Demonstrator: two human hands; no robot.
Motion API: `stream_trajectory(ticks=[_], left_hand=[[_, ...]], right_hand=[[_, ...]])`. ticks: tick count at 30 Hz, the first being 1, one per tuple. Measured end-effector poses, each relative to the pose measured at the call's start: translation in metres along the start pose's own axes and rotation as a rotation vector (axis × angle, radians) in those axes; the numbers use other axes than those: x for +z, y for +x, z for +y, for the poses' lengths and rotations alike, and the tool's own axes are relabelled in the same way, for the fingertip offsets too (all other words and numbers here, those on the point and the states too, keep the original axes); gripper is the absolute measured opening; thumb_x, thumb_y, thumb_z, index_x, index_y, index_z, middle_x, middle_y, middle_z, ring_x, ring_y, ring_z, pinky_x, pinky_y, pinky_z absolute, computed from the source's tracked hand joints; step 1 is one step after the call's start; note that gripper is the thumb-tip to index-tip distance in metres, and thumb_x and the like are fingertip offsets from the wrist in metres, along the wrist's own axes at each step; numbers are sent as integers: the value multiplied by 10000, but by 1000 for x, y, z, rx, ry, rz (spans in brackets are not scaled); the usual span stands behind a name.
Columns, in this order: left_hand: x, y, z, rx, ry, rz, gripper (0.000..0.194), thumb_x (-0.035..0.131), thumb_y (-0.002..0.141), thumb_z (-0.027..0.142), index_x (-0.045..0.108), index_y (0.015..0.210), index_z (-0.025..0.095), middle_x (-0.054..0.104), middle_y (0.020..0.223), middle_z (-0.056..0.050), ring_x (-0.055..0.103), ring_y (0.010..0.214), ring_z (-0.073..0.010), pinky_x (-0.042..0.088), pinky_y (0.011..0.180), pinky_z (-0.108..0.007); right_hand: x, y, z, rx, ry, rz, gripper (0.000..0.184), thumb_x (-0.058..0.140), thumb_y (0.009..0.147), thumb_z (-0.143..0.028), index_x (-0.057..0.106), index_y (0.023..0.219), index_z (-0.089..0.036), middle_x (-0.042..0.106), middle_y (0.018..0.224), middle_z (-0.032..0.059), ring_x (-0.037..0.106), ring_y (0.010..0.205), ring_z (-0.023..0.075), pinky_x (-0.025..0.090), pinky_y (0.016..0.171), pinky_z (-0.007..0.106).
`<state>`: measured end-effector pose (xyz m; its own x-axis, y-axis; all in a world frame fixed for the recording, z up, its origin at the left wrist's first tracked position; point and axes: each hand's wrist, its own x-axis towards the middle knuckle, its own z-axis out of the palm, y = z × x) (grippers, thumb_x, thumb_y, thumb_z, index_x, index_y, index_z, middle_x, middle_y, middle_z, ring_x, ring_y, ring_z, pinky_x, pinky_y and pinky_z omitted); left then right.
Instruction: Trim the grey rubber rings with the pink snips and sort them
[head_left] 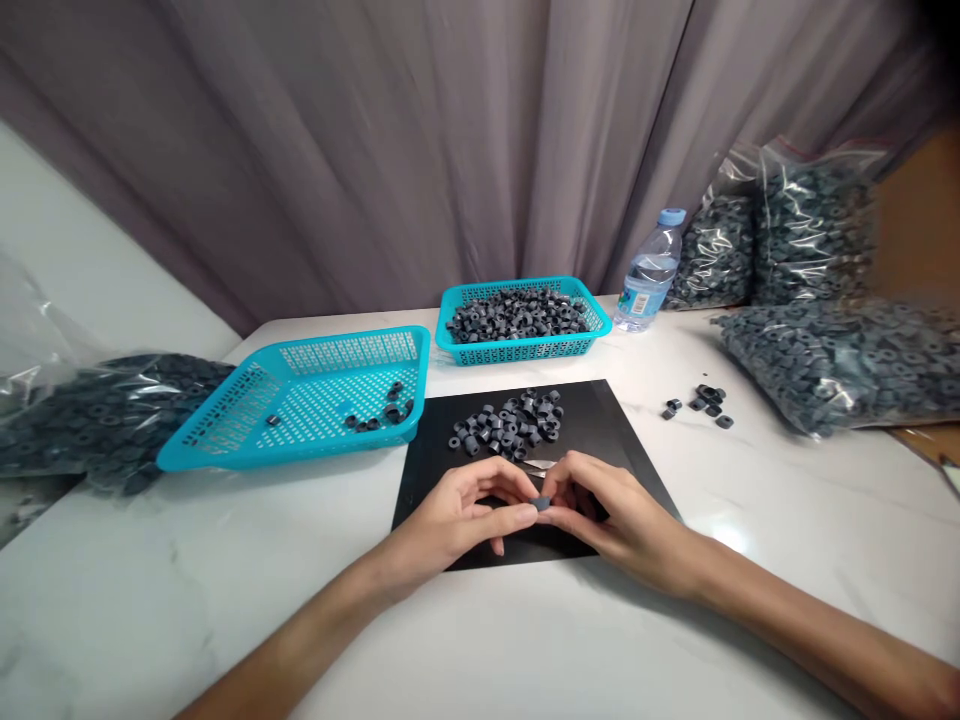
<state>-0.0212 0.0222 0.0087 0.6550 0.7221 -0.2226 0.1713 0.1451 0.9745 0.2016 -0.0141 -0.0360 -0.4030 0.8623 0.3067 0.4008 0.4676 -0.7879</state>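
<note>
Between the fingertips of both hands sits a small dark grey ring-shaped piece (541,503), like a short rubber sleeve. My left hand (480,508) pinches it from the left, thumb and index finger closed on it. From the right, my right hand (611,510) grips the same piece with thumb and index finger. Both hands hover over a black mat (442,500). A pile of similar grey pieces (510,425) lies on the mat just beyond the fingers. Pointed metal blades (540,465) show behind the right hand; their handle is hidden by it.
At the left stands a turquoise basket (300,460) with several pieces. A second turquoise basket (525,350), heaped with pieces, is at the back. A water bottle (649,280), loose pieces (705,400) and filled plastic bags (847,360) are at the right; another filled bag (135,410) lies far left.
</note>
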Motion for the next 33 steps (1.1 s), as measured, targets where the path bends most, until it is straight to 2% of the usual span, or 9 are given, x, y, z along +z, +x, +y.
stream_trajectory(ticks=[11, 13, 15, 19, 22, 25, 27, 29, 33], left_hand=[[-2, 5, -12, 2, -18, 67, 229, 813, 808, 357, 712, 888, 168, 675, 894, -35, 619, 804, -163, 481, 561, -216], [-3, 3, -12, 2, 43, 92, 235, 800, 820, 382, 717, 890, 173, 688, 903, -36, 613, 737, -146, 473, 558, -229], [-4, 0, -11, 70, 215, 146, 199, 761, 861, 384, 724, 885, 189, 709, 914, -39, 621, 718, -149, 481, 583, -255], [-13, -6, -8, 421, 706, 421, 125, 638, 963, 292, 732, 897, 243, 759, 978, -46, 684, 912, -209, 501, 694, -301], [-30, -9, -3, 525, 893, 714, 124, 609, 984, 292, 720, 941, 259, 773, 1038, -40, 693, 969, -217, 510, 728, -310], [-47, -11, 5, 459, 1016, 995, 130, 626, 973, 335, 727, 969, 253, 780, 1032, -34, 695, 847, -207, 501, 732, -319], [-55, -11, 10, 357, 1077, 1102, 135, 647, 957, 351, 731, 965, 246, 785, 932, -26, 676, 715, -194, 472, 670, -313], [-57, -11, 12, 277, 1123, 1138, 128, 660, 946, 355, 722, 941, 244, 781, 859, -14, 670, 665, -190, 435, 627, -301], [-57, -10, 12, 220, 1205, 1168, 86, 653, 947, 334, 693, 926, 261, 772, 859, -4, 712, 770, -211, 396, 623, -284]], right_hand=[[-1, 0, 1, 1, 17, -31, 137, 582, 1011, -355, 578, 1007, -218, 581, 820, -1, 520, 696, 129, 422, 599, 247], [0, 0, 1, 21, 22, -34, 144, 603, 1000, -360, 573, 999, -219, 583, 818, -6, 523, 704, 129, 420, 606, 247], [0, 1, 1, 41, 22, -31, 158, 618, 993, -370, 571, 975, -220, 584, 817, -7, 525, 705, 129, 418, 607, 246], [1, 2, -1, 26, -53, -3, 154, 582, 1014, -340, 576, 926, -214, 584, 803, 5, 540, 724, 144, 421, 627, 262], [0, 4, -6, -30, -172, -45, 160, 586, 1011, -347, 583, 917, -218, 614, 844, 26, 555, 826, 185, 444, 720, 311], [0, 5, -8, -25, -288, -92, 158, 615, 993, -375, 592, 940, -228, 634, 948, 42, 560, 921, 219, 445, 779, 357], [1, 5, -7, -4, -344, -61, 139, 592, 1005, -355, 584, 956, -224, 632, 946, 47, 564, 913, 223, 437, 758, 360], [3, 5, -4, -9, -393, -17, 121, 564, 1018, -332, 576, 982, -217, 630, 935, 55, 566, 896, 225, 434, 741, 363], [6, 3, 3, -34, -449, 14, 183, 515, 1037, -321, 561, 1182, -219, 617, 1073, 97, 577, 974, 251, 463, 773, 392]])
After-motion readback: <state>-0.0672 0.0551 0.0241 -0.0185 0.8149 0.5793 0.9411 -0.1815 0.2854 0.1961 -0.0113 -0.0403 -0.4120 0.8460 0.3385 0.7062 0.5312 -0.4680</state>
